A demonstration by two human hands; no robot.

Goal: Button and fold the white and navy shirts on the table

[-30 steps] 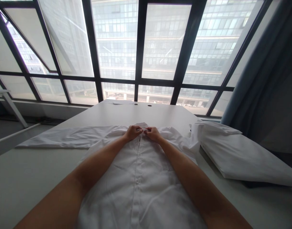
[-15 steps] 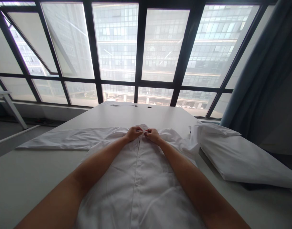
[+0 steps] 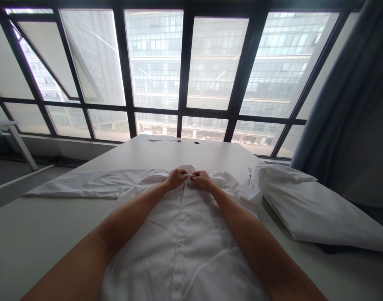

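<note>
White button-front shirt (image 3: 178, 267) lies flat on tabletop (image 3: 191, 156), collar (image 3: 186, 168) toward far side, hem beyond near limit of view. Vs. prior frames: no significant hand travel; both hands stay at collar, and only the view has shifted slightly. L hand (image 3: 177, 178) and R hand (image 3: 202, 179) meet at top of placket (image 3: 181, 217). Fingers (image 3: 191, 174) are closed in a pinch on shirt fabric, both sides; exact contact points are hidden, so btn state cannot be told.

Left sleeve (image 3: 84, 184) extends flat toward left. At right, shirt's bunched shoulder (image 3: 250, 196) presses against white pillow-like bundle (image 3: 316, 213), possibly folded cloth. Far edge: white sheet (image 3: 156, 138), approx. flat. Beyond: window wall (image 3: 185, 62), blue-grey curtain (image 3: 332, 104) at right.
</note>
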